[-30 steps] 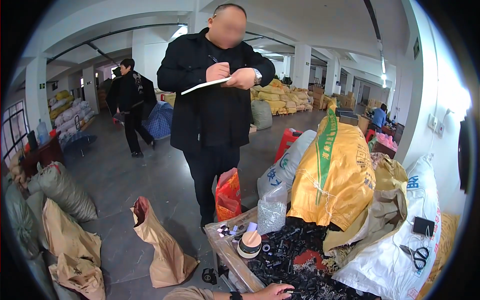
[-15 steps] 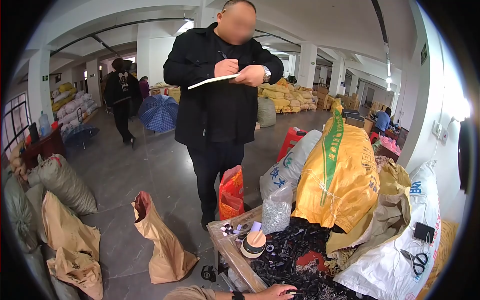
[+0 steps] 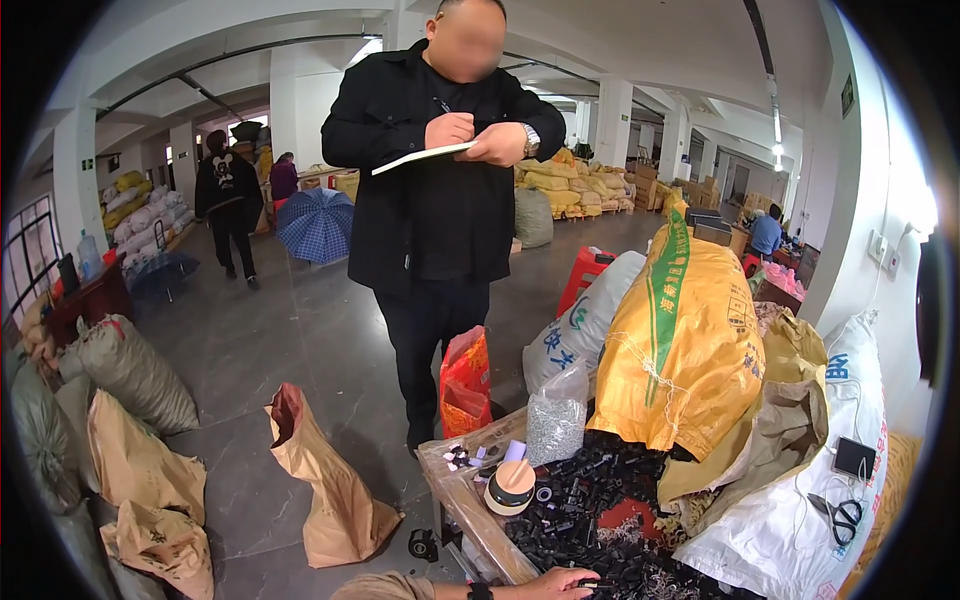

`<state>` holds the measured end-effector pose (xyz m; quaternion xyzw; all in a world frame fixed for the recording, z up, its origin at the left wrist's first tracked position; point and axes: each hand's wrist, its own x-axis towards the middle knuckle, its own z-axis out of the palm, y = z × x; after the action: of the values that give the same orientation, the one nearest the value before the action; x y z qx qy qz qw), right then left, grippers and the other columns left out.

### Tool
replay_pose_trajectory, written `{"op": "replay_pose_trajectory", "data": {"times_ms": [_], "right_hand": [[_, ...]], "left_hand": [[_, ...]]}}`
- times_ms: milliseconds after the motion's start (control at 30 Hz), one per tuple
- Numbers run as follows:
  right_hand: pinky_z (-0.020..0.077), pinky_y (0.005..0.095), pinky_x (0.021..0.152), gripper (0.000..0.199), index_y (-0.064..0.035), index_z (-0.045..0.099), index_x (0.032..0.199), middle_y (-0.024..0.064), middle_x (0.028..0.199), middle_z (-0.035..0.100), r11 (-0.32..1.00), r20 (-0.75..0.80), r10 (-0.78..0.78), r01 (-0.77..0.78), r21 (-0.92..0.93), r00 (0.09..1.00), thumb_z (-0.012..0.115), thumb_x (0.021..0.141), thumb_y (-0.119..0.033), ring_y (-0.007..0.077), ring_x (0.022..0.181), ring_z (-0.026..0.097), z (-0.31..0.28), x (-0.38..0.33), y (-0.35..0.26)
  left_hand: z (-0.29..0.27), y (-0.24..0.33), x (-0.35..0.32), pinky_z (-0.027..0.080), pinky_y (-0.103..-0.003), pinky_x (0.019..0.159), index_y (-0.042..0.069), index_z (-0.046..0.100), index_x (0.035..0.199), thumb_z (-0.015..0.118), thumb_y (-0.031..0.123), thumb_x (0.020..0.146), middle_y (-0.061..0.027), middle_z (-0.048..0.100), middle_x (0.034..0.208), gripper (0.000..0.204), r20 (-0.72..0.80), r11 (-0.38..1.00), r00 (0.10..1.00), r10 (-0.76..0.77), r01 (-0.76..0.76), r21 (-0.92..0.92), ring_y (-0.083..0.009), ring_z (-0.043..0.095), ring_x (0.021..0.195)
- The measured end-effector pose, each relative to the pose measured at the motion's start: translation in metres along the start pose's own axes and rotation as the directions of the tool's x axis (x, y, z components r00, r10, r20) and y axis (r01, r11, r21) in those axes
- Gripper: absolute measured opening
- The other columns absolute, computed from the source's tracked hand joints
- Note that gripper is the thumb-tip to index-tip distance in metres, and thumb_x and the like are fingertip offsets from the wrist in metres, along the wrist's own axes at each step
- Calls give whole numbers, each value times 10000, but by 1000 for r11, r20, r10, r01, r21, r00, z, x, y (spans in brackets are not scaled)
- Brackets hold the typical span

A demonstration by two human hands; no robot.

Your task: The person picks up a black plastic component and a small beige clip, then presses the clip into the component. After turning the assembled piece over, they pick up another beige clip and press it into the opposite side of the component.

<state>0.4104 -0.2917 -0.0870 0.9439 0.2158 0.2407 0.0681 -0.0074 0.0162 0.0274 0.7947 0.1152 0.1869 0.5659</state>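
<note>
My left hand point(image 3: 562, 584), with a dark band at its wrist, comes in at the lower edge and rests on a heap of small black plastic parts point(image 3: 590, 475). Its fingers are bent around a small black part point(image 3: 596, 583), which the picture's edge partly cuts off. My right hand is out of view. The heap covers a wood-edged table point(image 3: 482, 522). Near the corner stand a round jar point(image 3: 511, 490) with a tan lid and a purple cylinder point(image 3: 515, 451). Small metal pieces point(image 3: 622, 534) lie scattered over a red patch.
A clear bag of grey pieces point(image 3: 556, 428), a big yellow sack point(image 3: 685, 345) and a white sack point(image 3: 800, 500) with scissors point(image 3: 838, 518) border the heap. Across the table a person point(image 3: 430, 200) writes in a notebook. A brown paper sack point(image 3: 335, 490) stands on the floor at left.
The view has shifted slightly. In the background, the person in a black top has changed stride. My left hand stays at nearly the same spot on the heap, and the person opposite keeps writing.
</note>
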Motion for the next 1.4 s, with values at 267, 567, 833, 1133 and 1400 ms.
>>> {"op": "replay_pose_trajectory", "data": {"times_ms": [267,567,833,1133,1400], "right_hand": [[477,378,675,865,64,307,1223,275,1193,375,1000,19,-23,23,-7,1000,552,670,-554,344,909,514,-13,0,-3],[445,404,758,837,81,309,1212,292,1192,368,997,100,29,-36,72,995,566,683,-515,375,949,493,-37,-1,-10],[414,418,814,819,91,305,1209,303,1190,365,992,156,17,-36,120,988,550,703,-504,407,1002,458,-59,1,-17],[436,430,782,816,102,310,1196,306,1176,377,992,94,-11,-1,122,996,538,714,-515,414,999,457,-47,0,-14],[438,422,785,810,94,310,1200,307,1179,372,996,-52,-14,18,83,999,525,722,-522,399,1011,454,-7,-5,-1]], "left_hand": [[2,-6,1,442,-326,685,33,454,1140,511,275,836,-121,582,963,393,-10,1000,1000,23,-22,22,-209,573,803],[3,-1,1,451,-313,682,14,467,1121,535,270,819,-127,598,929,401,-18,999,1000,-1,0,-43,-204,581,816],[0,0,2,451,-312,699,11,456,1133,525,266,826,-133,593,958,406,-8,1000,1000,9,-10,-27,-203,579,847],[-2,5,2,449,-305,708,10,446,1145,519,265,828,-132,591,968,413,34,996,997,-65,67,-61,-202,578,862],[0,-1,3,450,-327,708,15,450,1144,518,292,828,-134,589,969,426,29,997,999,-46,48,-54,-220,580,845]]}}
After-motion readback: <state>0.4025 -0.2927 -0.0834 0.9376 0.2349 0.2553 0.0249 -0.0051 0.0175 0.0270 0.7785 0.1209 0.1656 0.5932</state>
